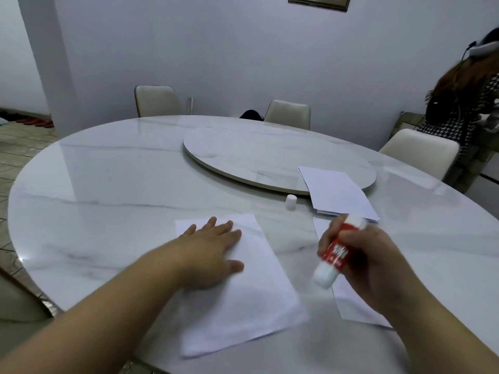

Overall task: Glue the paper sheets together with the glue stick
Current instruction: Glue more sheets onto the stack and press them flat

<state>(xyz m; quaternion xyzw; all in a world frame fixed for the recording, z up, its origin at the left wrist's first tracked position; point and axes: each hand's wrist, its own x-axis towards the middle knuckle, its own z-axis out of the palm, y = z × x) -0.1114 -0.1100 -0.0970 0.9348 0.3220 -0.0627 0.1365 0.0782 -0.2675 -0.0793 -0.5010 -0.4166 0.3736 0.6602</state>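
Note:
A white paper sheet point(243, 298) lies on the marble table in front of me. My left hand point(208, 252) rests flat on its upper left part, fingers spread. My right hand point(364, 260) is shut on a red and white glue stick point(334, 252), held tilted with one white end pointing down, above the gap between this sheet and a second white sheet point(353, 306) lying partly under my right hand. The glue stick's white cap point(291, 201) stands on the table farther back. A small stack of white sheets point(337, 193) lies beyond it, overlapping the turntable's edge.
A round marble turntable point(259, 157) sits in the middle of the round table point(94, 184). Cream chairs point(289, 113) stand around the far side. A person in a patterned top point(464, 103) stands at the right edge of the view.

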